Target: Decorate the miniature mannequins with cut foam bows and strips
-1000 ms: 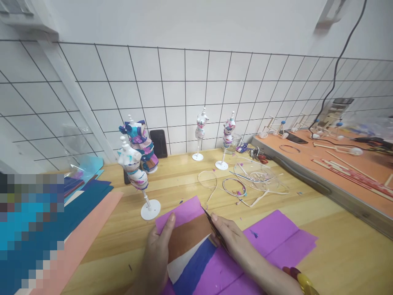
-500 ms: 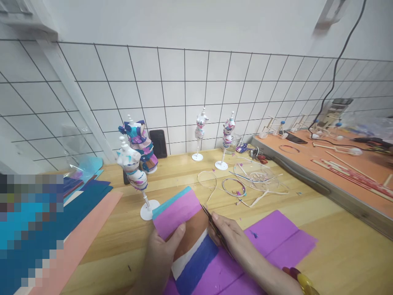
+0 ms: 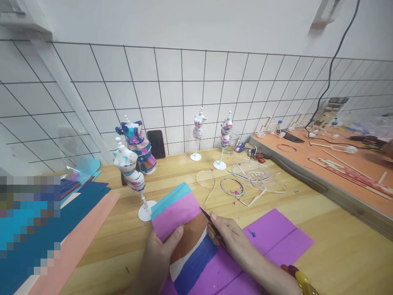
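Note:
My left hand (image 3: 164, 250) grips a striped sheet of coloured crepe-like paper (image 3: 188, 233), thumb pressed on its front. Its bands run turquoise, pink, brown, white and dark blue. In my right hand (image 3: 229, 231) is a pair of dark scissors (image 3: 207, 216), mostly covered by the fingers. Their pointed tip touches the sheet's right edge, where pink meets brown. Beneath both hands lies a creased purple sheet (image 3: 276, 233) with a small blue scrap on it. Left of the striped sheet stands a small white dress-form mannequin (image 3: 126, 159) with painted patches, on a round base.
Behind it, another mannequin (image 3: 139, 143) wears a layered dress, near a phone (image 3: 156, 144) against the tiled wall. Two slim mannequins (image 3: 199, 127) stand farther back. Wire rings (image 3: 232, 187) and scraps lie right of centre. Coloured sheets (image 3: 82, 229) lie left; an orange board (image 3: 331, 151) holds sticks.
The view has shifted slightly. The top of the striped sheet has tilted up a little, showing more turquoise, and the scissors stay at its right edge. Both hands keep their hold.

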{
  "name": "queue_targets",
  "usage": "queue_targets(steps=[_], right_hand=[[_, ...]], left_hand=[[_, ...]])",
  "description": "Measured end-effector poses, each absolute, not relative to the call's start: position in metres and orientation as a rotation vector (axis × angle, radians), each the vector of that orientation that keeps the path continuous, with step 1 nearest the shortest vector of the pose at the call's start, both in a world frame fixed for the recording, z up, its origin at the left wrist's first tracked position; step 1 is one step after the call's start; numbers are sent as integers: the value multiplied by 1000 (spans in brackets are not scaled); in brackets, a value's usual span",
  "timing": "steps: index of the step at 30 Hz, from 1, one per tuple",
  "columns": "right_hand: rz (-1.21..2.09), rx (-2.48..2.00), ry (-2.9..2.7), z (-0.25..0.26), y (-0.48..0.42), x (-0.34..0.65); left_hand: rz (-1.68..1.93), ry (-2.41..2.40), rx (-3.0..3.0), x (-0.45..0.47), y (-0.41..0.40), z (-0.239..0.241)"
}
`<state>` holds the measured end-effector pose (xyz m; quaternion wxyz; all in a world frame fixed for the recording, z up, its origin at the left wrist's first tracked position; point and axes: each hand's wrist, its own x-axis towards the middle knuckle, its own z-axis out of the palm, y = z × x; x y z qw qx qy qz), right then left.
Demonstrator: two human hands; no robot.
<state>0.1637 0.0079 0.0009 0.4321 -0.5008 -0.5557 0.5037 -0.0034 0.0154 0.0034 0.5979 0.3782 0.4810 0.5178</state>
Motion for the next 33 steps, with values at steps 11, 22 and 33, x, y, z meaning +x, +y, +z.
queue_targets(steps=[11,22,33], right_hand=[[1269,-1230,-1301,1,7,164],[1271,-1230,-1223,-3,7,162],[1300,-1186,-1220,2,6,161]], left_hand=[[1184,1169,964,3,9,2],[1182,1292,1113,5,8,-5],[1221,1289,1098,8,8,-7]])
